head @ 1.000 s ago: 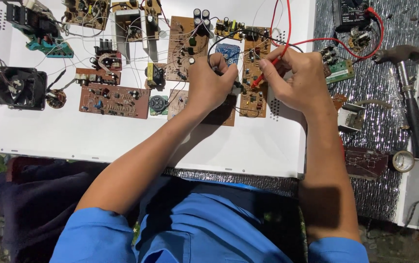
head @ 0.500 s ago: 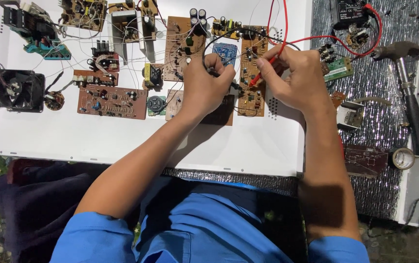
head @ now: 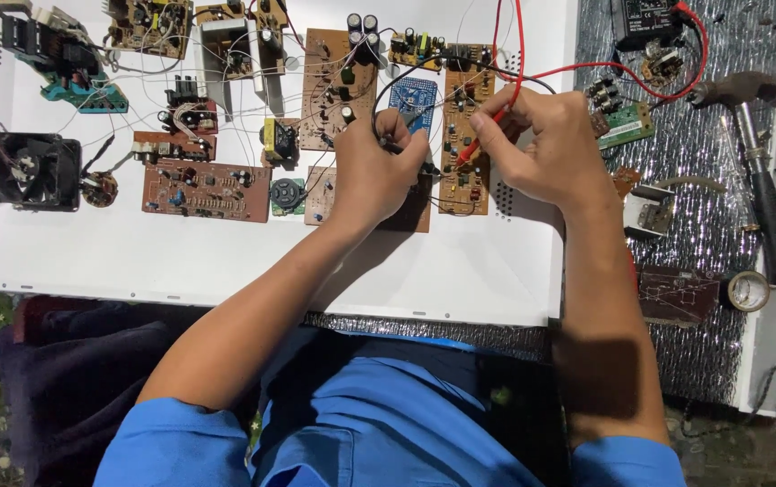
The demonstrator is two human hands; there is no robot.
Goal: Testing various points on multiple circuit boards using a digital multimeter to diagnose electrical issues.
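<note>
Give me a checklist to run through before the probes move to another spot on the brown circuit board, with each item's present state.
1. Red probe tip held in the right hand: ok, pinched between the fingers.
2. Black probe lead held in the left hand: ok, though its tip is hidden by the fingers.
3. Probe tips on the long brown circuit board: cannot tell, contact points too small to see.
4. Red wire running clear to the black meter: ok, it loops above the boards.
5. Steel claw hammer away from the hands: ok, it lies on the silver mat.
</note>
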